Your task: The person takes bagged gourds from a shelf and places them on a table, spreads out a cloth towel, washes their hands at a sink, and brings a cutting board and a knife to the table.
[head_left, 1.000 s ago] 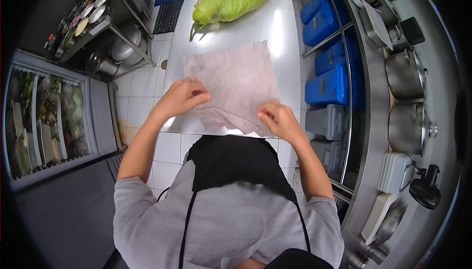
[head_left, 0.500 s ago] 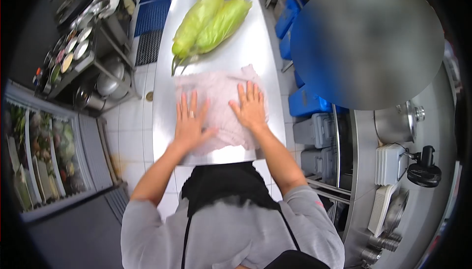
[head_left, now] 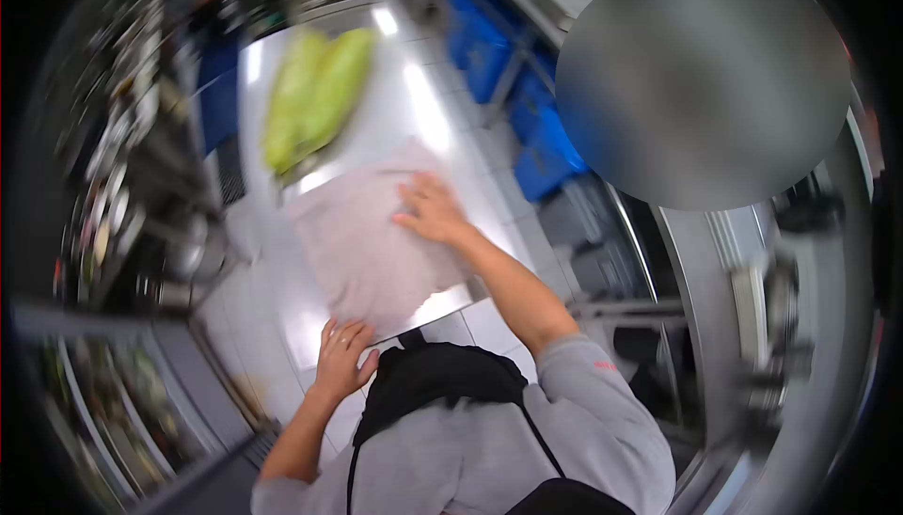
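We count two bare hands at one steel table [head_left: 390,101], with one pale pink cloth [head_left: 362,242] lying spread across its near part. The right hand [head_left: 435,214] rests palm down on the right side of the cloth, fingers spread wide and gripping nothing. The left hand [head_left: 343,360] is at the near left, by the cloth's near edge, its fingers a little apart and the thumb held out; we see one ring [head_left: 346,339] on it. The picture is smeared there, so we cannot say for certain whether those fingertips press the cloth or only the table edge.

Beyond the cloth, on the same table, we see two long, bright green bundles [head_left: 339,82] side by side, their near ends close to the cloth's far left corner. Between us and the table we find one black apron [head_left: 442,379] over one grey shirt [head_left: 574,421], whose right sleeve carries one small pink mark [head_left: 605,364].

To the right of the table we count at least three blue bins [head_left: 550,158] and, nearer, two grey bins [head_left: 607,270]. At the lower left is one glass-fronted cabinet [head_left: 122,412].
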Available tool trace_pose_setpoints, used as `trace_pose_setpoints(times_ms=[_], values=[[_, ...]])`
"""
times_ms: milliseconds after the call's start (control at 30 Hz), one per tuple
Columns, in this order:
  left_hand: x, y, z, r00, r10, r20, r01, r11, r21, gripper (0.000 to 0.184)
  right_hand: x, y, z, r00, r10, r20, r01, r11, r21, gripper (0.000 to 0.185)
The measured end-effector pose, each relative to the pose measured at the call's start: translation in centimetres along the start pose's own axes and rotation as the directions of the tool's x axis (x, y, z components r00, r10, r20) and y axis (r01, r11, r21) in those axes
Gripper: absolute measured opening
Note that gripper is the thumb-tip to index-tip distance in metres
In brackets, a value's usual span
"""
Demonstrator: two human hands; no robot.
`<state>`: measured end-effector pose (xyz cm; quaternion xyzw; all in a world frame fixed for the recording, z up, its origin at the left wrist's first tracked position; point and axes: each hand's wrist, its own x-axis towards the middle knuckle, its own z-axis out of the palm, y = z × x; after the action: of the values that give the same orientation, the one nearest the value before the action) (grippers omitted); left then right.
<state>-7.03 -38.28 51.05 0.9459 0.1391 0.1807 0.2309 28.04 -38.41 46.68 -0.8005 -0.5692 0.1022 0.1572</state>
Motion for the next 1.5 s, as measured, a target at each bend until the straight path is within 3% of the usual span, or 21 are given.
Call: trace_pose_setpoints(times_ms=[33, 100, 167, 233, 333, 400, 433, 467, 500, 533, 633, 700, 767, 833, 900, 1000, 1133, 1233, 1300, 1367, 1500], values=[[1.0, 0.3, 0.4, 0.999, 0.011, -0.044, -0.012, 0.999, -0.030, 0.042, -0.4, -0.1, -1.1, 0.999, 0.017, 0.030, -0.020, 0.995, 0.102, 0.071], [4.3, 2.7, 0.8, 0.983, 0.131, -0.126, -0.145, 0.983, -0.111, 0.038, -3.7, 0.0, -1.4, 0.953, -0.003, -0.304, 0.090, 0.959, 0.270, 0.060], [6.0, 5.2, 2.6, 0.970, 0.193, -0.146, -0.226, 0.937, -0.265, 0.034, -10.0, -1.0, -2.9, 0.715, -0.051, -0.698, 0.193, 0.973, 0.126, 0.051], [7.9, 7.8, 5.0, 0.940, 0.327, -0.098, -0.340, 0.874, -0.346, 0.032, -18.6, -1.2, -5.1, 0.719, 0.004, -0.695, 0.103, 0.988, 0.112, 0.046], [10.3, 13.2, 8.8, 0.862, 0.506, 0.040, -0.415, 0.748, -0.518, 0.030, -32.6, 0.5, -3.1, 0.778, 0.283, -0.560, -0.160, 0.953, 0.259, 0.043], [10.6, 18.0, 11.0, 0.794, 0.588, 0.157, -0.395, 0.694, -0.601, 0.029, -43.7, 3.6, 5.0, 0.743, 0.598, -0.301, -0.522, 0.799, 0.298, 0.041], [10.7, 20.1, 12.7, 0.712, 0.653, 0.258, -0.415, 0.688, -0.596, 0.029, -49.6, 4.4, 7.5, 0.633, 0.774, 0.023, -0.759, 0.615, 0.214, 0.039], [10.8, 21.8, 15.1, 0.625, 0.697, 0.350, -0.438, 0.685, -0.583, 0.029, -55.3, 4.7, 9.7, 0.359, 0.857, 0.370, -0.932, 0.348, 0.100, 0.035], [11.1, 23.3, 17.7, 0.533, 0.726, 0.434, -0.464, 0.680, -0.567, 0.029, -60.9, 2.6, 8.6, 0.229, 0.844, 0.485, -0.971, 0.230, 0.059, 0.032], [11.0, 24.3, 20.3, 0.420, 0.694, 0.584, -0.464, 0.718, -0.519, 0.034, -66.5, 1.2, 12.5, 0.172, 0.905, 0.390, -0.985, 0.158, 0.068, 0.028], [9.3, 22.6, 29.3, 0.234, 0.465, 0.854, -0.417, 0.841, -0.344, 0.040, -78.1, -5.2, 18.5, -0.060, 0.944, 0.324, -0.954, -0.150, 0.261, 0.032], [7.4, 17.4, 36.7, 0.277, 0.368, 0.887, -0.263, 0.918, -0.298, 0.044, -83.6, -9.4, 21.5, -0.212, 0.909, 0.359, -0.868, -0.344, 0.359, 0.035], [5.1, 11.9, 41.6, 0.360, 0.221, 0.906, -0.293, 0.949, -0.115, 0.039, -87.8, -12.8, 25.9, -0.391, 0.829, 0.399, -0.727, -0.545, 0.419, 0.036], [2.5, 8.9, 43.7, 0.274, 0.174, 0.946, -0.240, 0.965, -0.108, 0.031, -90.2, -16.1, 29.5, -0.571, 0.715, 0.404, -0.548, -0.698, 0.460, 0.038], [0.2, 9.8, 42.5, 0.055, 0.179, 0.982, -0.065, 0.982, -0.175, 0.025, -91.1, -18.2, 29.3, -0.590, 0.655, 0.472, -0.493, -0.755, 0.433, 0.039], [0.0, 12.0, 44.0, 0.038, 0.370, 0.928, -0.106, 0.925, -0.365, 0.021, -91.3, -18.5, 30.5, -0.558, 0.628, 0.543, -0.462, -0.778, 0.426, 0.040], [3.8, 20.8, 48.1, 0.023, 0.219, 0.975, -0.194, 0.958, -0.211, 0.022, -91.2, -14.1, 29.2, -0.447, 0.686, 0.574, -0.465, -0.727, 0.506, 0.039], [6.0, 31.3, 53.1, -0.055, 0.048, 0.997, 0.006, 0.999, -0.047, 0.024, -92.6, -7.4, 27.0, -0.341, 0.799, 0.494, -0.503, -0.600, 0.622, 0.035], [6.7, 41.6, 53.3, -0.091, 0.133, 0.987, 0.098, 0.987, -0.124, 0.024, -94.2, -4.0, 22.8, -0.356, 0.885, 0.302, -0.532, -0.457, 0.713, 0.034], [6.8, 52.9, 53.2, -0.243, 0.224, 0.944, 0.149, 0.970, -0.192, 0.028, -96.2, -1.2, 15.0, -0.342, 0.909, 0.237, -0.530, -0.395, 0.750, 0.035], [5.6, 72.7, 53.7, -0.500, 0.499, 0.708, 0.319, 0.866, -0.385, 0.039, -101.6, 2.3, 1.6, -0.329, 0.920, 0.212, -0.257, -0.303, 0.918, 0.032]])
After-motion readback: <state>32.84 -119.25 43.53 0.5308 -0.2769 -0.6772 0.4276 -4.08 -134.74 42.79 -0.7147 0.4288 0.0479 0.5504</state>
